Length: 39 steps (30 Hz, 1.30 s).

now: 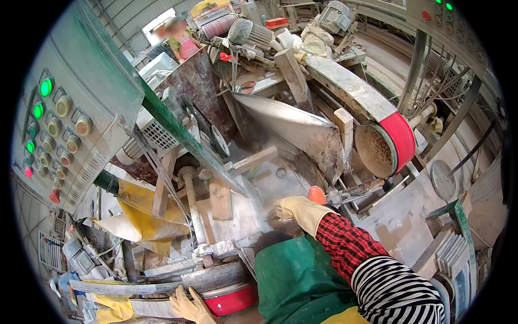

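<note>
My left hand (191,309), in a cream rubber glove, is low in the picture with its fingers spread. It lies against or just above a pale belt (154,308), beside a wheel with a bright red band (232,300). My right hand (298,209), gloved the same way, reaches forward over the dusty work surface (272,186). Its fingers bend down and inward; whatever is beneath them is hidden. Close to its wrist is a rounded orange-red piece (317,195), its kind unclear. A green apron (297,275) covers my front.
A control panel (81,116) with lit buttons stands at left. At right, a large belt wheel (377,148) carries a red band. Upright wooden blocks (220,198) and a metal shaft (193,208) stand mid-left. Thin slabs (452,254) are stacked at right. A person (182,43) stands far back.
</note>
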{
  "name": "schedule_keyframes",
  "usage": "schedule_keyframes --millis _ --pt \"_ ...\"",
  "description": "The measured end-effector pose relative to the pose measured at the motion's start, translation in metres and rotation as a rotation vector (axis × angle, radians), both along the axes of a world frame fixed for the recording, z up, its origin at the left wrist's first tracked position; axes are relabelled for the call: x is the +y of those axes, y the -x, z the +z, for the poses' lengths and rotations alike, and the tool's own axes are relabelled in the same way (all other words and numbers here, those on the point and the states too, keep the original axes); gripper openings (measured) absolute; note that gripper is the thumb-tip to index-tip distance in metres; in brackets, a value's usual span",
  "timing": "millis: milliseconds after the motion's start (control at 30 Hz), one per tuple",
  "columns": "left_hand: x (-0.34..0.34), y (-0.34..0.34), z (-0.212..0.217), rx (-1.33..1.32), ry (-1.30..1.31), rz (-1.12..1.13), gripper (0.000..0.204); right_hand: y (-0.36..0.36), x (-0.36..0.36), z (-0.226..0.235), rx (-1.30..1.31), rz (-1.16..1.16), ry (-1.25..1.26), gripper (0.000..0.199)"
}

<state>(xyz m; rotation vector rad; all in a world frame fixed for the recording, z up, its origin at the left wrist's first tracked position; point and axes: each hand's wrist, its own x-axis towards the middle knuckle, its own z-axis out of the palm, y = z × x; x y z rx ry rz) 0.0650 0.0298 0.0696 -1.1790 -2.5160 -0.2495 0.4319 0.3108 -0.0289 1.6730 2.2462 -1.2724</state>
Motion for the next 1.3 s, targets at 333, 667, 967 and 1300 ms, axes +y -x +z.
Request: schedule_keyframes --millis 333,667,967,1300 --pt "0.005 -0.014 0.004 -0.039 0.039 -0.008 0.041 0.001 0.006 -0.022 -0.003 -0.01 0.061 0.05" --pt "0.004 -0.004 -0.015 -0.043 0.075 -0.033 0.039 0.003 0.005 -0.019 -0.002 0.03 -0.044 0.05" --pt "0.007 -0.021 -0.006 -0.05 0.096 -0.058 0.04 -0.002 -0.006 0.003 0.008 -0.003 -0.014 0.05" --pt "0.011 -0.034 -0.001 -0.064 0.085 -0.095 0.042 -0.004 -0.001 -0.008 0.036 0.021 -0.019 0.049"
